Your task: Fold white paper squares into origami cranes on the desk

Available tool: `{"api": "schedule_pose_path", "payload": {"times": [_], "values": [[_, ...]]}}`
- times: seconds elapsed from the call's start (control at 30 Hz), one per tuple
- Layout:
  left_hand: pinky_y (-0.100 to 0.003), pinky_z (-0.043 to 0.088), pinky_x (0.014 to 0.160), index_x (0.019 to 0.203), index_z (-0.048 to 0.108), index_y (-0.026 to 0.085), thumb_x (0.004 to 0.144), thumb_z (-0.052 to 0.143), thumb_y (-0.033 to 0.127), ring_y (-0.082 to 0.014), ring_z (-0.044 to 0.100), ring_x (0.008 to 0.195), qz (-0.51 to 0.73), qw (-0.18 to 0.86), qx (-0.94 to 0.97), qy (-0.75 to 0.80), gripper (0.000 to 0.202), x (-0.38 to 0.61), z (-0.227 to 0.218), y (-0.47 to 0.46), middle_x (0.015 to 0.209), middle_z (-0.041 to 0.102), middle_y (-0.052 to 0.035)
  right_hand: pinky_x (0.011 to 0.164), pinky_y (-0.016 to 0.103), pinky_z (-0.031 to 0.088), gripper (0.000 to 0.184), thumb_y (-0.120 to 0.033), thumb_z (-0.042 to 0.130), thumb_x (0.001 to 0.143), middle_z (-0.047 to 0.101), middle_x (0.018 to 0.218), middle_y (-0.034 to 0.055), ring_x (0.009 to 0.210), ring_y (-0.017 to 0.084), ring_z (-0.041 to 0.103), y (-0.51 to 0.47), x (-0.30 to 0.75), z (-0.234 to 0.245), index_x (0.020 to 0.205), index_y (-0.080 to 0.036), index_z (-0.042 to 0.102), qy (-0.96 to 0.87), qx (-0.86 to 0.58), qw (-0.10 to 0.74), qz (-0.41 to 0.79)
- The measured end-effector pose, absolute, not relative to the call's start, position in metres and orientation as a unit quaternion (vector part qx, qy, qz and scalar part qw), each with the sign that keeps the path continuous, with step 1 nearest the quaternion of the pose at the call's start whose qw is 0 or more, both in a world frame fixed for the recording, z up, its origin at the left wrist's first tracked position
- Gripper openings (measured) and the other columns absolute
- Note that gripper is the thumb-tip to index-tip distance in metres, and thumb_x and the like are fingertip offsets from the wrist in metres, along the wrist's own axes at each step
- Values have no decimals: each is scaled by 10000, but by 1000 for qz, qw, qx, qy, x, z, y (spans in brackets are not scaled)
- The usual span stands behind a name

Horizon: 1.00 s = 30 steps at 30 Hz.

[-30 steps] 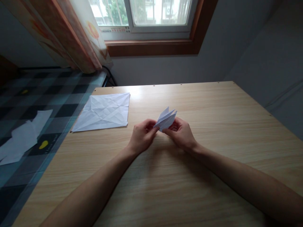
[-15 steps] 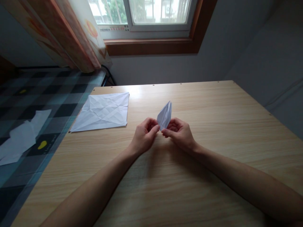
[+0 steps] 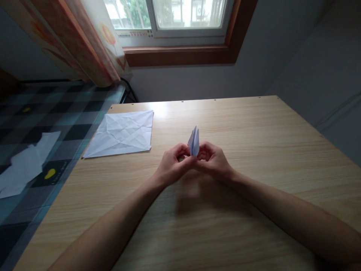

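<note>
Two bare, slender forearms (image 3: 115,230)

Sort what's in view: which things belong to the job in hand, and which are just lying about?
In the job:
folded paper, held by left hand and right hand
table, beneath the hands

Lying about, it seems:
creased sheet, on the table, untouched
loose paper, on checked cloth

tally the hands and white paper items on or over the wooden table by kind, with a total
Hands: 2 (left hand, right hand)
Folded paper: 1, held between them
Flat creased paper: 1 visible
Total: 4
</note>
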State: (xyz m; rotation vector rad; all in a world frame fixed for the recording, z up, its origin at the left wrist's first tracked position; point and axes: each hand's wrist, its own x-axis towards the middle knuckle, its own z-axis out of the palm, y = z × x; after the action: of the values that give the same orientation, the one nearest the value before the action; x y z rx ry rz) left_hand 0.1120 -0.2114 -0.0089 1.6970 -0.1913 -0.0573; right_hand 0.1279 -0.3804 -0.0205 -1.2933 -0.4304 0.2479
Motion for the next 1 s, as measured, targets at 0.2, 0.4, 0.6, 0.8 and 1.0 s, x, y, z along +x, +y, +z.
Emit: {"api": "schedule_pose_path", "payload": {"times": [0.2,0.4,0.6,0.8,1.0], "values": [[-242,437,583,788,590,161,767,706,435,-130,576,611,-13,672,737,-74,298,116,-16,-208,684,634,0,675,331,561,380,-379,863,631,676,806,2,751,185,670,-382,130,-23,841,-225,586,-171,-596,777,106],[-214,437,576,873,497,186,758,732,349,-121,619,588,24,726,686,-44,308,114,-11,-211,629,653,28,593,275,514,366,-368,842,662,646,711,-18,622,134,618,-383,135,-27,842,-209,566,-125,-620,773,47],[-237,479,627,1126,542,157,748,742,288,-150,661,668,4,724,686,-65,447,113,-8,-211,696,695,-4,538,245,484,396,-380,826,662,625,684,-26,580,114,583,-383,137,-24,901,-193,572,-125,-621,773,41],[-236,477,635,884,618,157,753,747,290,-131,615,698,44,691,712,-115,227,112,-14,-210,800,669,-25,473,222,430,357,-361,843,646,603,683,-31,521,92,534,-384,137,-24,807,-188,575,-125,-638,759,31],[-255,462,653,761,571,160,791,690,266,-133,564,700,91,589,774,-212,162,109,-10,-210,765,612,-29,532,228,435,326,-358,796,728,609,765,-15,601,102,555,-383,134,-30,817,-202,524,-155,-640,752,21]]}}
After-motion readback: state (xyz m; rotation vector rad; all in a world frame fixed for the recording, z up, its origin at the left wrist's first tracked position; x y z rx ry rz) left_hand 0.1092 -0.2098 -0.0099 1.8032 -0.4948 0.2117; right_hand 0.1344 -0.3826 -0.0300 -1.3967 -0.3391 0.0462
